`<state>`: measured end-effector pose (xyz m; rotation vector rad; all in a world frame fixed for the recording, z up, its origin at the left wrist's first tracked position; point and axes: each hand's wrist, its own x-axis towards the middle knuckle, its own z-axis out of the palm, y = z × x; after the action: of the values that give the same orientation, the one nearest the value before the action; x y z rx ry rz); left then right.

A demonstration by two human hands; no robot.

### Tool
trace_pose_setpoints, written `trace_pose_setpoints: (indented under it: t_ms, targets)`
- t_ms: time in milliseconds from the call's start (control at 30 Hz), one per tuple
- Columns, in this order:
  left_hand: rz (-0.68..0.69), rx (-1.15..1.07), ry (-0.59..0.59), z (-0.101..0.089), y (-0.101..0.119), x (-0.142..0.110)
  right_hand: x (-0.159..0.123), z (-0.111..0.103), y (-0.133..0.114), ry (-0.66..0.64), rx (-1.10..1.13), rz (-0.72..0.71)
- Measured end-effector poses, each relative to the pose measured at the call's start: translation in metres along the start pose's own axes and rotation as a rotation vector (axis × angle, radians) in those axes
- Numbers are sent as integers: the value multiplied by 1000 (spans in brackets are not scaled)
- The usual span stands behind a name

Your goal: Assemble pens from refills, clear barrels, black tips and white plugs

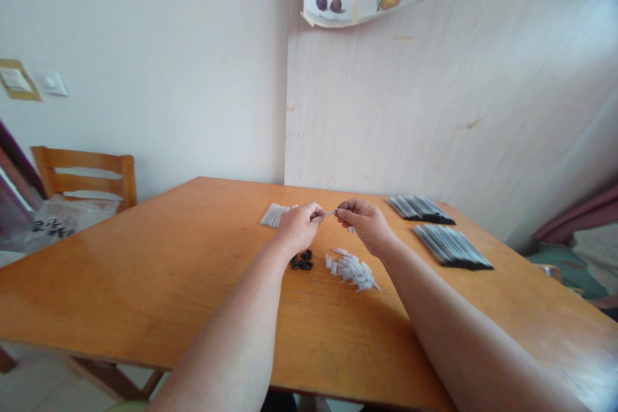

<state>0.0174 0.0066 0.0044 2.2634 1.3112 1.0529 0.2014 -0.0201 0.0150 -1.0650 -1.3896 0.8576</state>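
Note:
Above the middle of the table, my left hand (300,226) is closed on a thin pale tube (329,213). My right hand (365,224) pinches the tube's other end, where a small dark spot shows at the fingertips. Under my left wrist lies a small group of black caps (303,262), partly hidden by the forearm. A loose pile of short whitish plastic pieces (355,270) is below my right hand, and one more piece (351,229) lies near its fingers. Behind my left hand is a row of white sticks (273,215), partly covered by that hand.
Two flat rows of grey pen-like tubes with black ends, a far row (420,209) and a nearer row (452,246), lie on the right of the wooden table (159,257). A wooden chair (87,159) with a plastic bag (67,222) stands at left. A wall borders the back.

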Motion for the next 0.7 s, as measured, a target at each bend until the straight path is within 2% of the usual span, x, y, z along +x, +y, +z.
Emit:
trace_pose_setpoints:
  t_ms: [233, 433, 700]
  targets:
    - [19, -4, -3, 0, 0, 0, -2, 0, -3, -24, -19, 10]
    - [33, -22, 10, 0, 0, 0, -3, -1, -3, -39, 63, 52]
    - [19, -16, -13, 0, 1, 0, -2, -2, -1, -56, -52, 28]
